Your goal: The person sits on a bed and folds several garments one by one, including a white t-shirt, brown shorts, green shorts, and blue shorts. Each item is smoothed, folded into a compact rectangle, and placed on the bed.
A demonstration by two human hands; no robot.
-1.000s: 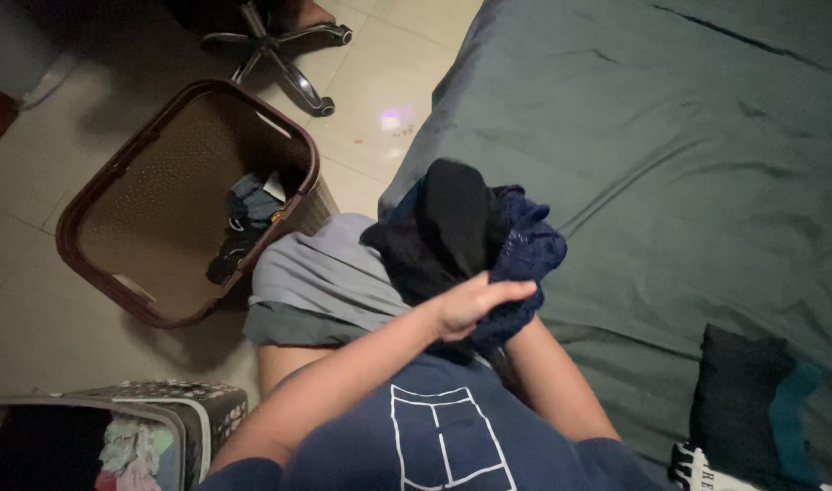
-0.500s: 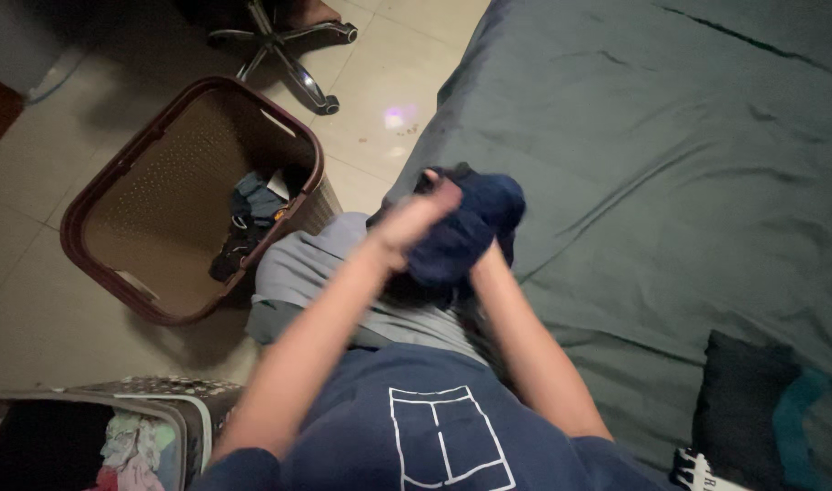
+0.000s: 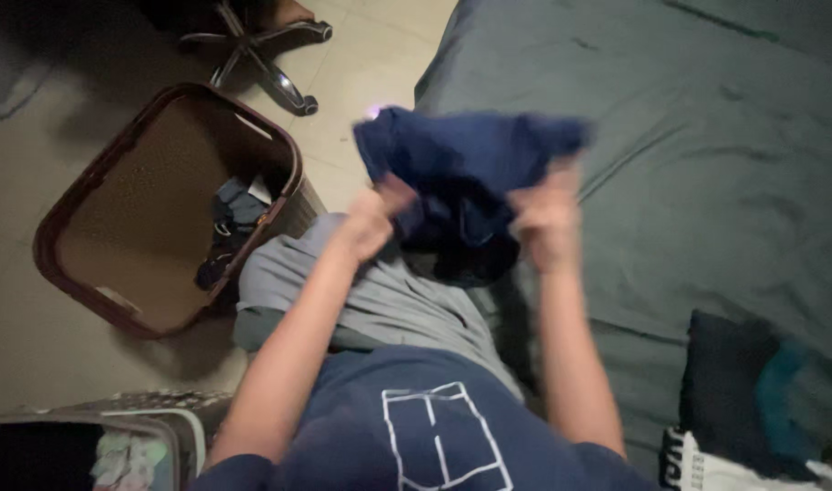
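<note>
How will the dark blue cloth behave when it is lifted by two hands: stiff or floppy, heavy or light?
Probably floppy: the dark blue cloth sags and bunches between the left hand and the right hand. It seems light, since only the fingers pinch it while it hangs above the bed. It looks unlikely to slip, because folds gather at both grips.

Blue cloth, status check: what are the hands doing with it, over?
Left hand and right hand both grip the blue cloth, spread above the bed. Laundry basket at left, apart. Nothing blocking.
</note>
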